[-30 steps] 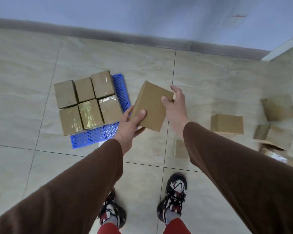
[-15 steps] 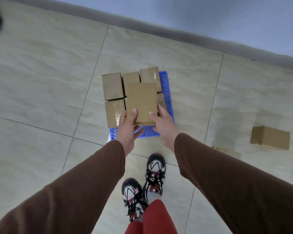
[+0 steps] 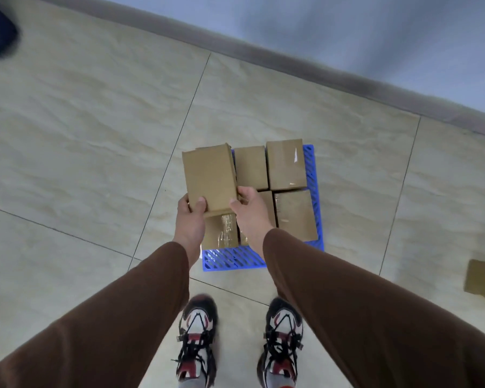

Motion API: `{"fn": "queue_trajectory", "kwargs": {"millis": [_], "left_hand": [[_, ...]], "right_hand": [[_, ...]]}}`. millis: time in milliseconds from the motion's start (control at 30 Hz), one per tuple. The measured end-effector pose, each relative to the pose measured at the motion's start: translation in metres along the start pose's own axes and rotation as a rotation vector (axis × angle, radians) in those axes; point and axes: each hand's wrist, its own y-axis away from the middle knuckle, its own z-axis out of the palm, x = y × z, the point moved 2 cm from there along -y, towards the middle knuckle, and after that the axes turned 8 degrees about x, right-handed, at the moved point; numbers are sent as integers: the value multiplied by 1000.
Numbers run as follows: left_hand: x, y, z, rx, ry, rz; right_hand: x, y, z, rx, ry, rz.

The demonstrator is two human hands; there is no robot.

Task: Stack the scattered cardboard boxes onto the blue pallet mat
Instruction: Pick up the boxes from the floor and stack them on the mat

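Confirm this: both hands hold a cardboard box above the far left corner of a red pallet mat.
Not quite: the head view shows the pallet mat is blue, not red. Both the left hand and right hand do hold the cardboard box above its far left corner.

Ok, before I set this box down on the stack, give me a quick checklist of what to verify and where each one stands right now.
1. Grip: left hand and right hand both hold the near edge of the held box. Ok.
2. Target: it is over the far-left box of the bottom layer, which it almost wholly hides. Ok.
3. Alignment: its edges run slightly skewed to the neighbouring boxes. Not ok.
4. Contact: whether it already rests on the box below. Cannot tell.
5. Base: bottom layer sits packed on the blue pallet mat. Ok.
6. Remaining work: a loose box lies on the floor to the right. Not ok.
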Motion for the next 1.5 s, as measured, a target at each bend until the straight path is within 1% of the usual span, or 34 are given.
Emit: {"fn": "queue_trajectory", "kwargs": {"millis": [167,333,667,800,867,900,933,1000,1067,1133,1267,1400,1500], "left_hand": [[0,-41,6,-54,-53,20],[1,-64,10,-73,-66,17],[-7,-77,12,-93,-99,22],[-8,-74,10,-82,-129,47],[-4,-65,8,-35,-158,44],[-1,-58,6,9,-176,58],[4,-51,5,50,-199,108],[14,-36,5,73,-285,293],[22,-18,10,17,-399,474],[28,5,19,-63,-490,570],[34,56,47,-174,-582,636],[20,112,81,-314,-646,673],[2,154,108,-422,-686,726]], "right_hand": [[5,-31,21,30,15,12],[6,-48,30,23,26,27],[15,-56,34,15,64,46],[14,-47,28,-10,53,54],[13,-39,22,-4,53,63],[13,-34,17,12,53,57],[14,-29,11,33,51,49],[15,-16,-6,79,33,36],[14,0,-27,118,1,39],[16,18,-50,190,-55,56],[27,53,-100,368,-245,31],[59,92,-160,536,-221,-24],[92,119,-201,631,-244,3]]}}
